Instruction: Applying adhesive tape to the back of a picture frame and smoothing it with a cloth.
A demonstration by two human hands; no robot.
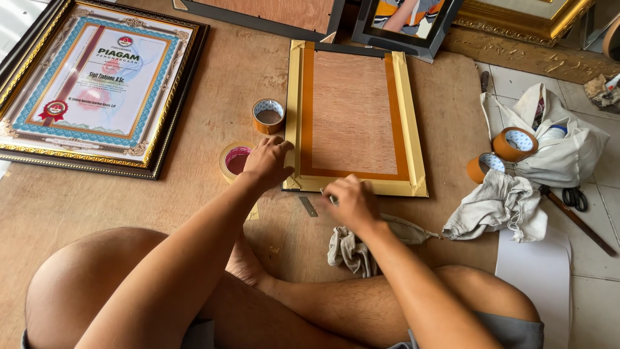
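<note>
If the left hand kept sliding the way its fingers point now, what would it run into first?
The left hand points up and to the right, fingertips at the near left corner of the gold frame. It would most likely press straight onto that taped frame edge; the brown tape roll sits just left of that line.

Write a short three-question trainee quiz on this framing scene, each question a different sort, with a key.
1. True or false: the left hand rests on the near left corner of the gold frame that lies face down.
2. Which lies just beyond the left hand? A) scissors B) a brown tape roll C) a hammer
3. Fill in: under the right hand, nearer the person, lies a crumpled ____.

Key: 1 true; 2 B; 3 cloth. The right hand works at the frame's near edge; what its fingers pinch cannot be told. A second tape roll lies left of the left hand, and a framed certificate rests at far left.
</note>
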